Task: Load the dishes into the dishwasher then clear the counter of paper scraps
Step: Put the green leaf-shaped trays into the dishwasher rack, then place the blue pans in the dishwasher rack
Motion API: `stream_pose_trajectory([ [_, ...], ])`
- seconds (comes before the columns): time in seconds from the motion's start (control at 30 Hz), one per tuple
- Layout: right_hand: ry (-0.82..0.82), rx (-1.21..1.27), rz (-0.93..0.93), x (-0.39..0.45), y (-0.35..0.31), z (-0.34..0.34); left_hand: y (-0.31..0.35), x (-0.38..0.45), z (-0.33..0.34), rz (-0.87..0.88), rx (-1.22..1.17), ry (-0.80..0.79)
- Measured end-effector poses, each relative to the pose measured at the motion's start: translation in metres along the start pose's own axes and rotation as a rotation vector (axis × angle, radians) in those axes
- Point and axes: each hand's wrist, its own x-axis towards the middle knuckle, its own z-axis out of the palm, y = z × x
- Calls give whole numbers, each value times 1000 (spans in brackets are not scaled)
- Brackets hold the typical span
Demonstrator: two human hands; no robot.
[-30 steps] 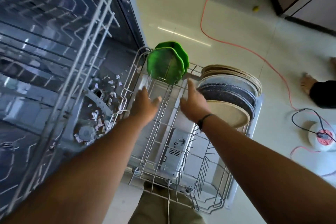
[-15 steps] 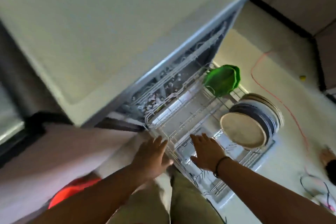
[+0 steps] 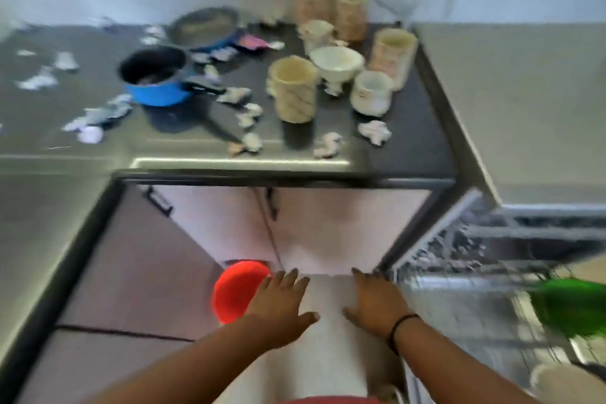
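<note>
On the dark counter (image 3: pixel 410 128) stand several pale mugs (image 3: pixel 293 88), a white bowl (image 3: pixel 337 64), a blue saucepan (image 3: pixel 155 77) and a dark pan (image 3: pixel 205 26). Crumpled paper scraps (image 3: pixel 374 131) lie scattered among them. My left hand (image 3: pixel 282 308) and my right hand (image 3: pixel 375 300) hover below the counter edge with fingers spread, holding nothing. At the right, the open dishwasher's pulled-out rack (image 3: pixel 465 298) holds a green plate (image 3: pixel 574 308) and a pale plate (image 3: pixel 564 384) at the frame's edge.
White cabinet doors (image 3: pixel 328 229) with dark handles sit under the counter. A red bowl-like object (image 3: pixel 237 289) lies on the floor by my left hand. A grey worktop (image 3: pixel 537 108) covers the dishwasher. More scraps (image 3: pixel 39 80) litter the counter's left side.
My view has swung up from the dishwasher rack to the counter. Both hands have drawn back from the rack and now hover open in front of the cabinet.
</note>
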Motion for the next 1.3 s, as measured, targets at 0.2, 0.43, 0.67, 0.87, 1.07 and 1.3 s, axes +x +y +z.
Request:
stream_pose_trajectory([
  [0.2,93,-100,-338,1,-165,-56,-101,-76,-41,-278,-181,234],
  [0.43,308,-67,-526,18,-252,-143,-155,-93,-120,-399,-323,559],
  [0.67,439,-95,-644,68,-274,-235,-191,-54,-197,-522,-411,736],
  [0.87,554,-166,-629,117,-278,-289,-210,-40,-230,-635,-387,760],
  [1.07,411,-99,-420,159,-288,-304,-226,-31,-235,-643,-400,742],
  [1.3,188,177,-251,194,-300,-299,-270,-11,-247,-570,-506,692],
])
